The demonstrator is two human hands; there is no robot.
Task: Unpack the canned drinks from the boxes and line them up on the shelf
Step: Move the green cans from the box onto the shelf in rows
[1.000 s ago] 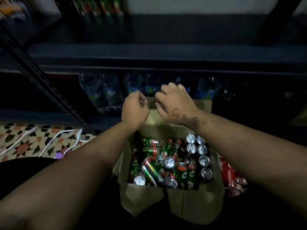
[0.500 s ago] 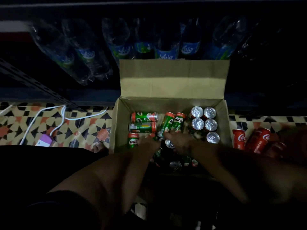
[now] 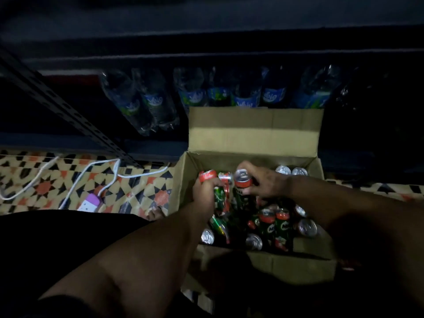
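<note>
An open cardboard box (image 3: pixel 252 138) stands on the floor before a dark metal shelf (image 3: pixel 206 53). Several green and red Milo cans (image 3: pixel 274 228) lie jumbled inside it, some upright with silver tops. My left hand (image 3: pixel 204 191) grips green cans (image 3: pixel 219 193) at the box's left side; how many it holds is unclear. My right hand (image 3: pixel 266 182) holds an upright can (image 3: pixel 242 182) with a red band, lifted above the pile.
Water bottles (image 3: pixel 195 97) lie in a row on the lower shelf behind the box. A slanted shelf upright (image 3: pixel 68 111) crosses the left. White cables (image 3: pixel 103 171) and a purple power strip (image 3: pixel 89 203) lie on the patterned floor (image 3: pixel 46 187) at the left.
Both hands went from above the box down into it, took hold of cans and lifted them. The camera tilted up a little, showing more of the shelf.
</note>
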